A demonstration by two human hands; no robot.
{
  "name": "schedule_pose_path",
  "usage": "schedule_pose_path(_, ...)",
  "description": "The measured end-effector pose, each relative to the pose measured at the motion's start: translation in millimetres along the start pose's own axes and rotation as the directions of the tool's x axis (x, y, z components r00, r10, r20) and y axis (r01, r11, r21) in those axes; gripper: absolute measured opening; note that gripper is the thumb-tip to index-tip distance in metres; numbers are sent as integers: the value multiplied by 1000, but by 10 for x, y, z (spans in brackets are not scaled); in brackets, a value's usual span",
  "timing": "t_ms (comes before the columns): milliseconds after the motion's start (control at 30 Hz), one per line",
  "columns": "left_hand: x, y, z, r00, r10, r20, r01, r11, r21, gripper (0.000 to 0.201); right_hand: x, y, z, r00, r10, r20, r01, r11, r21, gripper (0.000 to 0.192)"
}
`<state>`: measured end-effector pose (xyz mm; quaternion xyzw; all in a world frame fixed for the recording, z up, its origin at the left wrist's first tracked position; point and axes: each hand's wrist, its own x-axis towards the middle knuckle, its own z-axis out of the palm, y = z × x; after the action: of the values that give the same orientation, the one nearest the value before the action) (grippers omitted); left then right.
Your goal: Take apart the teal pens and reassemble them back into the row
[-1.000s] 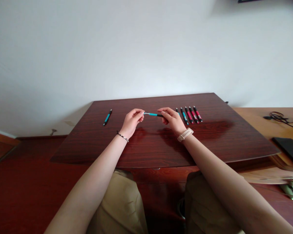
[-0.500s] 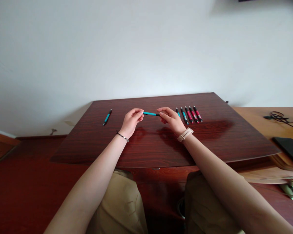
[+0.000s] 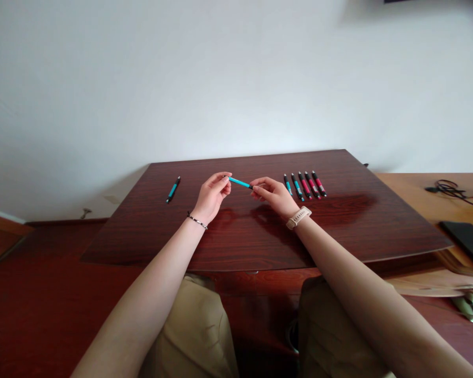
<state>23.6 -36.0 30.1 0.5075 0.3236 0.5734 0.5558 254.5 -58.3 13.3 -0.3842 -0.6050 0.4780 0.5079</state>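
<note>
A turquoise pen (image 3: 240,182) with a black grip is held above the table between my two hands. The fingertips of my left hand (image 3: 215,191) pinch its left end. Its black right end is between the thumb and fingers of my right hand (image 3: 274,194). The pen tilts, with the left end higher in view. To the right, a row of several pens lies side by side: turquoise pens (image 3: 297,187) nearest my right hand, then pink pens (image 3: 312,185). A single turquoise pen (image 3: 173,189) lies apart, left of my left hand.
The dark wooden table (image 3: 240,247) stands against a white wall (image 3: 236,79). To its right, a lighter wooden surface (image 3: 410,194) carries a coiled black cable (image 3: 453,190) and a flat black object (image 3: 467,244). My knees (image 3: 201,325) are below the table's front edge.
The held pen has gone from nearly level to tilted, its left end rising and its right end dropping. My right fingers have closed in on its black end. The lying pens have not moved.
</note>
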Motion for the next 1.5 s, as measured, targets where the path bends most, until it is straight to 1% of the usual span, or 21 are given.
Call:
schedule_pose_path(67, -9, 34, 14, 1000, -6, 13, 6, 1000, -24, 30, 3, 23, 14, 1000, -4, 25, 5, 1000, -18, 42)
schedule_pose_path(133, -19, 65, 21, 999, -35, 35, 37, 998, -51, 34, 7, 44, 28, 1000, -13, 29, 13, 1000, -26, 40)
schedule_pose_path(267, -44, 98, 23, 983, -155, 102, 165, 981, -98, 46, 18, 82, 33, 999, -37, 17, 38, 999, -29, 38)
schedule_pose_path(333, -54, 98, 26, 972, -199, 122, 214, 970, -118, 45, 21, 96, 27, 999, -39, 18, 40, 999, -32, 38)
schedule_pose_path(400, -56, 90, 28, 970, -207, 131, 224, 966, -129, 42, 21, 103, 21, 999, -39, 20, 39, 999, -35, 37)
schedule_pose_path(533, -50, 80, 24, 978, -174, 116, 187, 977, -105, 39, 14, 92, 14, 998, -51, 37, 52, 998, -28, 36)
schedule_pose_path(733, -40, 126, 35, 984, -137, 115, 149, 984, -100, 46, -13, 44, 36, 988, -64, 137, 71, 996, -46, 39)
schedule_pose_path(800, -11, 147, 5, 995, -75, 58, 80, 993, -82, 45, -26, 7, 59, 989, -82, 124, 84, 996, -10, 40)
schedule_pose_path(867, 40, 158, -87, 997, 50, -61, -51, 998, -19, 39, -35, -36, 81, 992, -113, 63, 109, 992, 61, 41)
schedule_pose_path(900, 72, 158, -161, 984, 128, -127, -122, 991, 47, 35, -38, -54, 89, 992, -126, 27, 123, 988, 97, 40)
schedule_pose_path(933, 106, 155, -253, 964, 199, -178, -174, 974, 147, 31, -38, -66, 93, 991, -135, -1, 134, 984, 121, 40)
schedule_pose_path(967, 138, 149, -358, 944, 255, -209, -192, 941, 280, 27, -36, -68, 94, 990, -138, -18, 139, 982, 131, 40)
schedule_pose_path(1000, 166, 139, -469, 925, 309, -222, -192, 882, 429, 24, -31, -61, 91, 990, -135, -26, 138, 982, 127, 40)
schedule_pose_path(1067, 199, 110, -685, 899, 399, -178, -172, 698, 695, 19, -16, -21, 75, 992, -115, -45, 118, 988, 95, 41)
schedule_pose_path(1100, 203, 92, -776, 893, 422, -153, -154, 608, 779, 17, -8, 6, 63, 993, -103, -63, 108, 992, 72, 42)
schedule_pose_path(1167, 185, 52, -906, 911, 400, -104, -118, 494, 861, 18, 8, 51, 35, 988, -96, -120, 99, 995, 26, 42)
schedule_pose_path(1233, 147, 11, -965, 937, 346, -58, -103, 431, 896, 20, 18, 68, 6, 977, -108, -182, 109, 994, -8, 40)
schedule_pose_path(1333, 94, -42, -976, 958, 287, -4, -109, 376, 920, 24, 25, 41, -19, 960, -122, -251, 123, 992, -15, 38)
schedule_pose_path(1500, 80, -94, -973, 970, 242, 36, -115, 320, 941, 26, 24, -19, -10, 932, -156, -326, 153, 988, -36, 37)
